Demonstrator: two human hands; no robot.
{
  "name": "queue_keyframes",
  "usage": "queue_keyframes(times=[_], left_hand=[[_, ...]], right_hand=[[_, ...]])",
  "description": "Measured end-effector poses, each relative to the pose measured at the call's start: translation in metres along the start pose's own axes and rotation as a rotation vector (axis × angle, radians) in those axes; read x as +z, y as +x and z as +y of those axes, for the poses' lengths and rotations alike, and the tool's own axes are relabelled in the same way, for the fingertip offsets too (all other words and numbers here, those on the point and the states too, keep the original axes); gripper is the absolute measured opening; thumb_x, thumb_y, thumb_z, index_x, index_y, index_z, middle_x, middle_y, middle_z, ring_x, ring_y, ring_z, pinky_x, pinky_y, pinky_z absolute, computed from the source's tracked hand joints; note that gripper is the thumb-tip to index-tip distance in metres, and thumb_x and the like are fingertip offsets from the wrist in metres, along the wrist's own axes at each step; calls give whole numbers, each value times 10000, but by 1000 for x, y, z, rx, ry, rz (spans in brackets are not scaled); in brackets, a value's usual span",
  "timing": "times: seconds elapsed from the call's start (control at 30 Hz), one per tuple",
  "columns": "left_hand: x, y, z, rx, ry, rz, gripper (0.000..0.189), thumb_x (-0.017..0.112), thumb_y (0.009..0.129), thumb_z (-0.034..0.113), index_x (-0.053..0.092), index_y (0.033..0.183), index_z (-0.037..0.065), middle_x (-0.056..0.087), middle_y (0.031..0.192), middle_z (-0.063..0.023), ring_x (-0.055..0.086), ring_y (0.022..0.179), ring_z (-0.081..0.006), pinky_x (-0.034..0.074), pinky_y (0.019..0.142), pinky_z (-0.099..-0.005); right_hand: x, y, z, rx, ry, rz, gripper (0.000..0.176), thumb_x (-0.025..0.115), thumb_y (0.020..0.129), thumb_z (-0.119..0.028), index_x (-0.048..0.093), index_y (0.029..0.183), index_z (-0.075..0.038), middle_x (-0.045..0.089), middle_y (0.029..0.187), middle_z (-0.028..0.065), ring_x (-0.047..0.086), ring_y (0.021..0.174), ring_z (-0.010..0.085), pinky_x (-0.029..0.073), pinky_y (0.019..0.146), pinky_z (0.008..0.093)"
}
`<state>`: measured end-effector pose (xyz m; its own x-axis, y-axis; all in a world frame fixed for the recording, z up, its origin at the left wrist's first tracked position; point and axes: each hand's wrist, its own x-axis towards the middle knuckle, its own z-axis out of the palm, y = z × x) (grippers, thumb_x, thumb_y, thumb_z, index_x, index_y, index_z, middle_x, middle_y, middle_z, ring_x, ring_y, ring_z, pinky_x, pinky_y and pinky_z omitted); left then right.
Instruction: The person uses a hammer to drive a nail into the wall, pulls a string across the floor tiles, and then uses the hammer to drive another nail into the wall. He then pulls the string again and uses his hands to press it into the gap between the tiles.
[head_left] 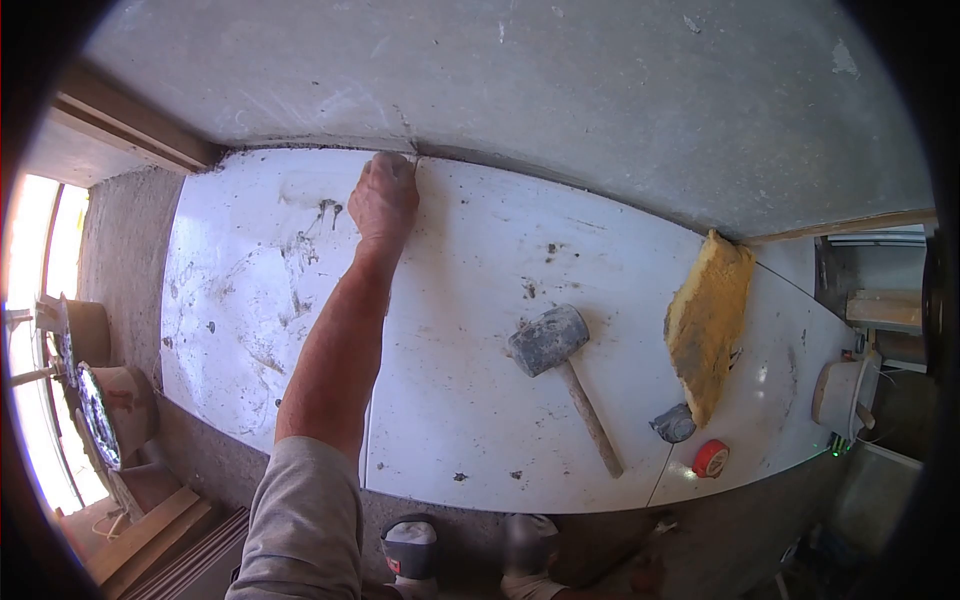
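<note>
Nearest in, 2 shoes [411, 548] are standing on the rough grey floor, just short of the white tiles [470, 430]. A grey sleeve [300, 530] is coming up from the bottom edge, and the bare forearm is stretching out along the seam [364, 455] between 2 of those tiles. To the right, a rubber mallet [570, 375] is lying flat on the tile, head away from the person. Further right a grey tape measure [675, 423] and a red roll [711, 458] are sitting side by side, just below a yellow sponge [708, 310] that is running up toward the wall. Now the far edge: the left hand [383, 195] is pressing down right where the seam is meeting the grey wall [600, 90], fingers curled under and clenched, knuckles up. I cannot tell whether anything is inside that fist. The right hand is staying out of shot.
</note>
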<state>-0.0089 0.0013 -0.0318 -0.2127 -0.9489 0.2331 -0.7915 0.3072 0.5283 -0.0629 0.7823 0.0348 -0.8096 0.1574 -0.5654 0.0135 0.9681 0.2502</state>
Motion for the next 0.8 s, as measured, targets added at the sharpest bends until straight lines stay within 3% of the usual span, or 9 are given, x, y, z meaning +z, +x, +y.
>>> queue_keyframes(times=[0.13,0.2,0.27,0.33,0.37,0.5,0.6,0.7,0.8], left_hand=[[-1,0,0,-18,-64,22,172,575,883,283,654,945,144,675,976,-76,644,907,-315,491,782,-424],[-3,-4,0,-14,-82,19,159,575,885,278,654,946,153,673,972,-71,645,899,-313,493,771,-423],[-3,-5,0,17,-83,34,161,539,915,276,644,1010,199,641,931,-89,634,874,-329,494,749,-451],[-1,-7,-1,22,-83,33,158,548,913,280,646,1011,204,639,927,-80,638,863,-324,499,736,-446],[-1,-7,-2,35,-73,28,156,557,910,283,649,1011,208,636,923,-72,641,852,-320,503,722,-441],[-1,-8,-2,56,-82,30,156,560,910,288,652,1014,217,630,930,-67,645,839,-318,509,707,-435],[-2,-8,1,26,-47,10,186,572,900,276,682,1035,211,656,983,-46,651,882,-279,506,755,-388],[-3,-6,1,17,-69,30,205,572,893,261,677,1058,201,659,986,-54,650,893,-285,504,760,-396],[-1,-7,-1,-7,-71,25,229,574,884,260,673,1075,182,665,1003,-65,651,908,-289,503,776,-400]], right_hand=[[-74,17,-44,-331,-144,-330,382,624,848,-356,627,934,17,670,794,175,661,745,358,509,701,444],[-144,4,-131,-417,-134,-542,229,580,913,-262,676,941,-57,696,900,122,678,822,216,522,659,368],[-203,-18,-216,-697,-12,-378,223,602,877,-245,629,808,-35,649,743,159,661,694,311,504,634,403],[-244,-34,-291,-1047,-123,-81,197,592,887,-195,593,794,-21,613,732,191,623,677,371,484,613,425],[-252,-42,-327,-1120,33,-4,130,602,876,-136,594,824,-16,579,717,204,587,681,406,474,614,431],[-254,-50,-467,-1579,83,249,178,586,894,-86,632,1055,-26,616,841,148,629,731,325,508,639,395],[-213,-53,-570,-1692,134,369,284,581,891,-103,611,1171,-68,611,871,141,635,739,313,526,660,397],[-173,-48,-652,-1625,85,471,361,544,877,-85,595,1234,-96,623,941,165,656,832,322,543,725,415],[-158,-44,-691,-1567,5,509,412,529,863,-73,585,1269,-122,623,989,166,662,876,327,550,771,410]])
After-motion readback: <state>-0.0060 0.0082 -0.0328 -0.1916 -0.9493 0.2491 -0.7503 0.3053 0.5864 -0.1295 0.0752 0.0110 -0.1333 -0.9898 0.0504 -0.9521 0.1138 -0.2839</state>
